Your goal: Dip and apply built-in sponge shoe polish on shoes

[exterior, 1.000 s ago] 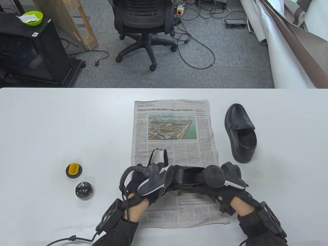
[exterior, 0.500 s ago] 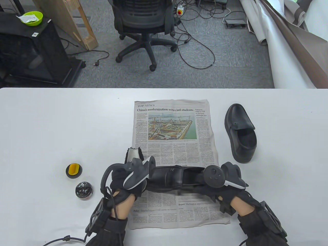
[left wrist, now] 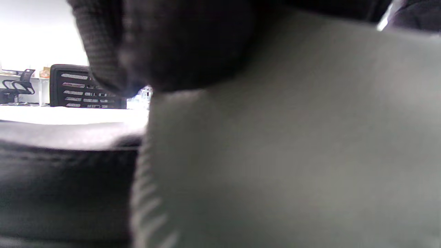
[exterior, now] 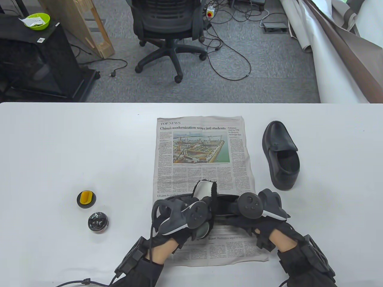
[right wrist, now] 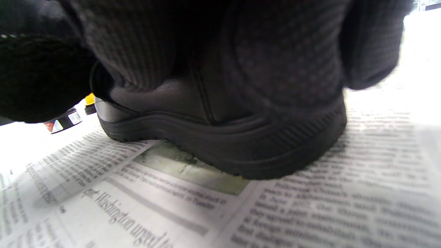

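A black shoe lies across the newspaper, mostly hidden by my hands. My left hand grips a white-backed brush with black bristles and holds it on the middle of the shoe. In the left wrist view the brush back fills the frame, with the shoe at lower left. My right hand grips the shoe's heel; the right wrist view shows the heel resting on the paper under my fingers. The open polish tin and its lid with the yellow sponge sit left.
A second black shoe stands on the white table to the right of the newspaper. An office chair and floor cables lie beyond the far table edge.
My left hand swept the brush left to the shoe's toe, then back right to the middle of the shoe. My right hand and the shoe have stayed put.
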Demonstrator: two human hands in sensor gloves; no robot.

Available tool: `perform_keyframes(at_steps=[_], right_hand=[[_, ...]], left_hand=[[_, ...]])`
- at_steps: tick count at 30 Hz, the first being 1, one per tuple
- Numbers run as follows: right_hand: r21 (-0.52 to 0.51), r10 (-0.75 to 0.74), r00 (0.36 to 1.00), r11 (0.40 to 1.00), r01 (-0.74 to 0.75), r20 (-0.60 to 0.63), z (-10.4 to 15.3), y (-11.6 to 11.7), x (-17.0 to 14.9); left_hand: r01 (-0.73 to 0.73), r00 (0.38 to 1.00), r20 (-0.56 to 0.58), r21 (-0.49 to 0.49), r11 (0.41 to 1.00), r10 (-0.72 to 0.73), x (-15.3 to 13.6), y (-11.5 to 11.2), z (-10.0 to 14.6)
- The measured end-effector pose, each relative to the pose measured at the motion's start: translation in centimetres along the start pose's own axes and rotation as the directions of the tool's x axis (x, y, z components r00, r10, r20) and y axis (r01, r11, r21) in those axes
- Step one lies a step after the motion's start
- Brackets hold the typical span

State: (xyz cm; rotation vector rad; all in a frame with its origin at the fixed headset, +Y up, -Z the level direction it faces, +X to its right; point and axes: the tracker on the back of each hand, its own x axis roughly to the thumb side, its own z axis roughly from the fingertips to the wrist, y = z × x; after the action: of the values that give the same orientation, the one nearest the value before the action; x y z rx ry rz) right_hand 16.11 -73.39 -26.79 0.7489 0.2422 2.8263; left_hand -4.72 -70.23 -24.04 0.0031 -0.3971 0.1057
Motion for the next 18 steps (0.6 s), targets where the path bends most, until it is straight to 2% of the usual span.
perform_keyframes(at_steps=[2, 5, 8, 9, 13, 18], right_hand=[[-0.002, 0.002, 1.0, 1.0, -0.002, -0.002, 0.0, 0.0, 0.0], [-0.002, 0.003, 1.0, 1.0, -0.003, -0.002, 0.0, 0.0, 0.0], [-0.001, 0.003, 1.0, 1.0, -0.003, -0.003, 0.0, 0.0, 0.0], [-0.001, 0.002, 1.0, 1.0, -0.002, -0.002, 0.0, 0.0, 0.0], [-0.001, -0.002, 1.0, 1.0, 0.002, -0.001, 0.0, 0.0, 0.0], [0.003, -0.006, 1.0, 1.0, 0.006, 0.002, 0.0, 0.0, 0.0]], left_hand=[[-0.009, 1.0, -0.025, -0.033, 0.999, 0.008, -0.1, 0.0, 0.0], [0.053, 0.998, -0.039, -0.077, 0.996, -0.056, -0.4, 0.1, 0.1], [0.078, 0.997, -0.017, -0.116, 0.99, -0.08, -1.2, 0.2, 0.2], [0.093, 0.996, 0.012, -0.12, 0.988, -0.092, -1.6, 0.2, 0.1], [0.142, 0.989, -0.001, -0.212, 0.967, -0.146, -3.5, 0.3, 0.1], [0.106, 0.992, -0.038, -0.285, 0.953, -0.122, -6.4, 0.3, 0.1]])
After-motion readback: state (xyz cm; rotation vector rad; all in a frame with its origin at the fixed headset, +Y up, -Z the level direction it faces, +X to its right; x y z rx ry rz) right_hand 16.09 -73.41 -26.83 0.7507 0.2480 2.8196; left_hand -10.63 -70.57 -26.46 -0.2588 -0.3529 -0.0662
